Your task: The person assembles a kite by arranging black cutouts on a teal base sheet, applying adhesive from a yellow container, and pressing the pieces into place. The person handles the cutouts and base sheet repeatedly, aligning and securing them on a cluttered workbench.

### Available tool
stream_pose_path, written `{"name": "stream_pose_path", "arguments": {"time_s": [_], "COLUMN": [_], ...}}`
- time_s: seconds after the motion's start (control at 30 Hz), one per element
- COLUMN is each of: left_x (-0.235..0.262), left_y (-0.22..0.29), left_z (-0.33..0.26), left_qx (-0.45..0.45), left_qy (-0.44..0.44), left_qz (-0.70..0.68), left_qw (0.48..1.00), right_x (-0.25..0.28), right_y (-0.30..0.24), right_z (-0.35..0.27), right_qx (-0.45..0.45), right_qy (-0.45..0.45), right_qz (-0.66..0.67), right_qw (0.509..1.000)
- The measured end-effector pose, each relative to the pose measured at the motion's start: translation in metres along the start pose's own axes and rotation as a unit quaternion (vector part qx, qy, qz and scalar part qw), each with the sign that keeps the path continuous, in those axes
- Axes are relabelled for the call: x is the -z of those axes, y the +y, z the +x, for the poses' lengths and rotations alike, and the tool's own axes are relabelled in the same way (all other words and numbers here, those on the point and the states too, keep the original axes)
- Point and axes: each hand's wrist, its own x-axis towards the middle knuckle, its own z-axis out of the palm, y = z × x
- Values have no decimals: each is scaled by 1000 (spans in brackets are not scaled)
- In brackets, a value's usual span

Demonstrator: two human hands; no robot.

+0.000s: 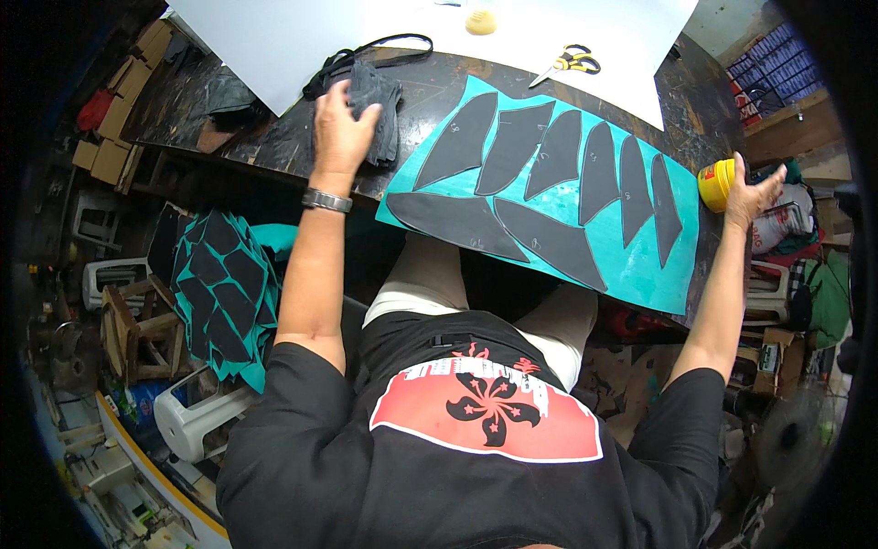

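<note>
My left hand [344, 137] is open, its fingers apart over a stack of dark grey cut pieces [380, 96] with a black strap [402, 39] behind it. At the table's right edge my right hand [752, 196] is spread open beside a yellow tub [714, 187]; whether it touches the tub I cannot tell. Between my hands lies a teal sheet [654, 291], bearing several curved black pieces [599, 174] set side by side. The sheet's near edge reaches over my lap.
Scissors with yellow and black handles [576, 60] rest on white sheeting [604, 27], near a pale yellow lump [480, 22]. Dark scraps [229, 96] lie at the table's left. Below left hang teal sheets with black pieces [224, 293], near a wooden frame [142, 334] and white stool [197, 412].
</note>
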Motion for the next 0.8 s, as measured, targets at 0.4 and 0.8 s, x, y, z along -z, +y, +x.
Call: {"name": "stream_pose_path", "arguments": {"time_s": [0.4, 0.8], "left_x": [-5, -10], "left_y": [-34, -52], "left_z": [-9, 0], "left_qx": [-17, 18], "left_qy": [24, -74], "left_qz": [-123, -346], "left_qw": [992, 935], "right_x": [11, -61], "right_y": [-452, -523], "right_z": [-104, -141], "right_qx": [1, -171], "right_qy": [-371, -367], "right_qz": [556, 548], "right_qw": [744, 732]}}
